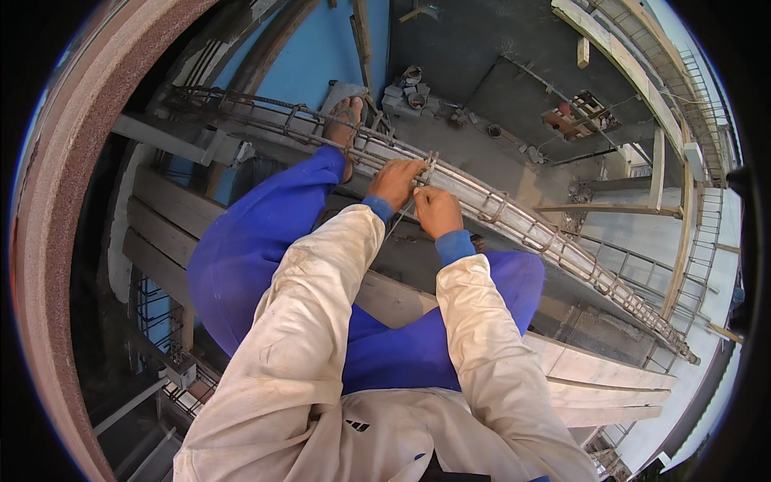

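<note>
A long steel rebar cage [514, 215] with stirrups runs slantwise in front of me, from the upper left down to the lower right, along a beam form. My left hand [395, 183] is closed at the cage, its fingers at a stirrup near the top bar. Right beside it, my right hand [438, 210] is closed too, its fingertips at the same joint. A thin wire [395, 225] hangs down between the two hands. What each hand's fingertips pinch is too small and hidden to make out for certain.
I sit high above a floor [498, 153], with wooden planks [598, 365] under me. My sandalled foot [344, 120] rests by the cage. Far below stand buckets [416, 100] and blocks. Timber props [658, 169] and more rebar cages [711, 225] rise at the right.
</note>
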Motion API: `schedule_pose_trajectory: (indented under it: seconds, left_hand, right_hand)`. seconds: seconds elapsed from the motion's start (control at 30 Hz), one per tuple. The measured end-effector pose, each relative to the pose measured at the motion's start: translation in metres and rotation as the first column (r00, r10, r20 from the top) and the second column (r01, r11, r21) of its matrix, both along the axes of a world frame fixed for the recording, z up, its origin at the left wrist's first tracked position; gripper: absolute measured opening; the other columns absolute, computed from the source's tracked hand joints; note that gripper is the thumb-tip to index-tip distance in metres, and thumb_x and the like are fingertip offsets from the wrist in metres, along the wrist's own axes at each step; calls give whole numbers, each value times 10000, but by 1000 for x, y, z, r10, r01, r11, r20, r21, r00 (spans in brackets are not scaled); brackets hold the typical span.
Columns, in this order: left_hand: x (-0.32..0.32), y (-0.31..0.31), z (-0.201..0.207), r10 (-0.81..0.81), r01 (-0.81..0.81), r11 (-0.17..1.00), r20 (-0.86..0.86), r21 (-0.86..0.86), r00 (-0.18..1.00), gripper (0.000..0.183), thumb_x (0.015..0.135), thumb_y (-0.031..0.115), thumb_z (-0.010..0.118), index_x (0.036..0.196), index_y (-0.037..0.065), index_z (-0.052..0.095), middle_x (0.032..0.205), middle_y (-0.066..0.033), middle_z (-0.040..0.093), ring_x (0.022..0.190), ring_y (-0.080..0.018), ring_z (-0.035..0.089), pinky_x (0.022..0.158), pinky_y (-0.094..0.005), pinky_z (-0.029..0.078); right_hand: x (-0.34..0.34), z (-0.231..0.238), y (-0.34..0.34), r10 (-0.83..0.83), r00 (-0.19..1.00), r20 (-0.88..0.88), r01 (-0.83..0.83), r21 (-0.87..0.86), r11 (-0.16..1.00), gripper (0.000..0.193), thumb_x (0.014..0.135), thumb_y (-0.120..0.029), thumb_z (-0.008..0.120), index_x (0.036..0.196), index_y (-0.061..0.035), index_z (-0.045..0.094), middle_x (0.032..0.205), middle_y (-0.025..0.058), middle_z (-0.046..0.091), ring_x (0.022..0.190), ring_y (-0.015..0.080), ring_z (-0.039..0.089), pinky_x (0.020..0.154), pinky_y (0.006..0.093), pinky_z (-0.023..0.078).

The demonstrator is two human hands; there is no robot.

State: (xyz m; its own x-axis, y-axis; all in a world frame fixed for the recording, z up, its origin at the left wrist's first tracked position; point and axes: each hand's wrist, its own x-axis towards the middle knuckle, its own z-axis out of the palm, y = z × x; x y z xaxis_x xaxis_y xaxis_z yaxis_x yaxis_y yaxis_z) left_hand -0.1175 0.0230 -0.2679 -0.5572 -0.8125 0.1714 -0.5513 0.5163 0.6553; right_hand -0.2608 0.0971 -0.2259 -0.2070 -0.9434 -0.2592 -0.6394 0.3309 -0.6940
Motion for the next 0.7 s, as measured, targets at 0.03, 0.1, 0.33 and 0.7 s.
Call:
schedule_pose_trajectory:
  seconds: [0.03, 0.1, 0.33, 0.7]
  left_hand:
    - [0, 0, 0, -2, 3, 1000, -18, 25, 1000, 580, 800, 22, 807, 1337, 121, 609, 1245, -169, 691, 1227, -414, 614, 1054, -495, 496]
    - [1, 2, 0, 2, 0, 999, -59, 35, 998, 576, 794, 14, 809, 1327, 110, 613, 1246, -170, 690, 1218, -415, 617, 1056, -497, 494]
    - [1, 5, 1, 14, -14, 1000, -106, 9, 994, 571, 777, -1, 823, 1309, 93, 638, 1252, -163, 690, 1227, -411, 617, 1075, -501, 490]
    - [8, 2, -3, -49, 49, 998, -24, 29, 999, 458, 819, 55, 819, 1252, 155, 711, 1241, -114, 737, 1244, -408, 630, 1190, -505, 439]
  right_hand:
    - [-11, 4, 0, 72, 997, -42, -68, 89, 994, 252, 944, -293, 723, 1050, -78, 801, 1026, 198, 778, 1008, 400, 734, 892, 503, 565]
    - [-34, 11, -4, 100, 961, -256, -141, -146, 979, 427, 896, -300, 800, 1269, -106, 722, 1261, 164, 718, 1201, 347, 661, 989, 488, 517]
    - [-53, -4, -35, 368, 821, -437, -412, -8, 911, 998, 797, -311, 910, 1616, -67, 393, 1568, 96, 548, 1419, 279, 522, 1126, 482, 395]
    - [-47, -13, -37, 310, 849, -428, -374, -72, 925, 939, 798, -290, 897, 1596, -99, 441, 1528, 79, 563, 1411, 264, 519, 1092, 487, 422]
